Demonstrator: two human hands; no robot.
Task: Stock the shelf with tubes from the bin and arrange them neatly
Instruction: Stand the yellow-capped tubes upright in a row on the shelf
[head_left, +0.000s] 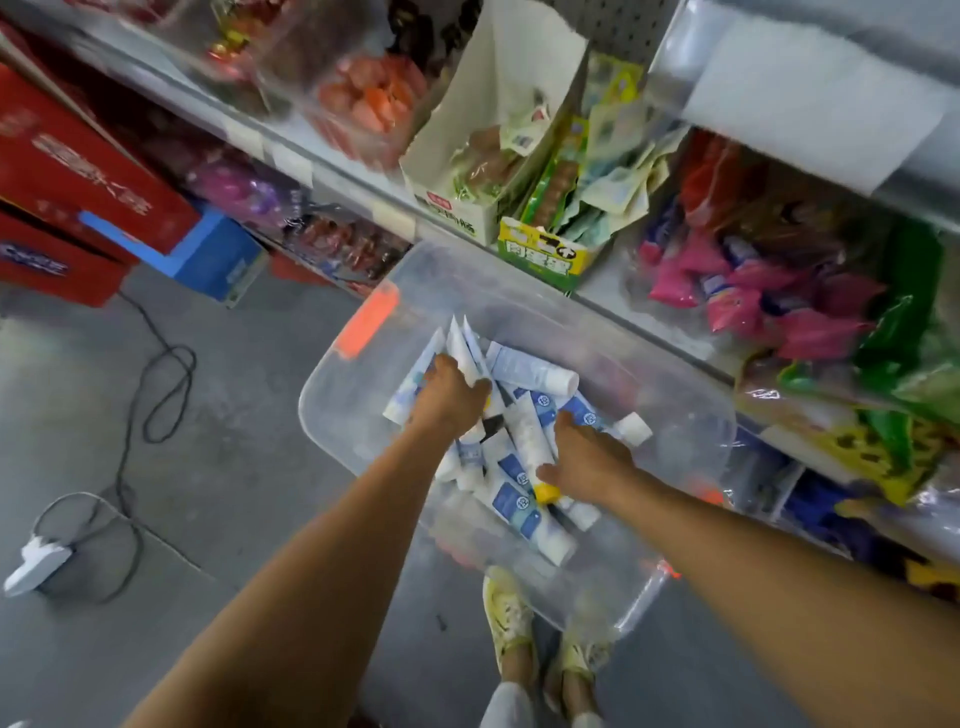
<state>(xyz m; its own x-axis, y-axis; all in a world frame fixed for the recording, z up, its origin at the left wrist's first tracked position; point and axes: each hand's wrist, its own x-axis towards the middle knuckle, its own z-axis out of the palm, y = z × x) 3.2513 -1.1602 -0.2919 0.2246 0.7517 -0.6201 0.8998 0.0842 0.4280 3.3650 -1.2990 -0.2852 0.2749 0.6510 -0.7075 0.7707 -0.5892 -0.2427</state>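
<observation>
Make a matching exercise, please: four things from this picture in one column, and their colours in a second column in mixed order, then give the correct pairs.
Things:
1. bin
2. latch on the bin
3. power strip
4. cable on the floor

Colours:
A. black
B. clear
C. white
D. orange

Pairs: 1-B, 2-D, 3-C, 4-A

Grey floor: clear bin beside shelf; black cable, white plug left of bin.
</observation>
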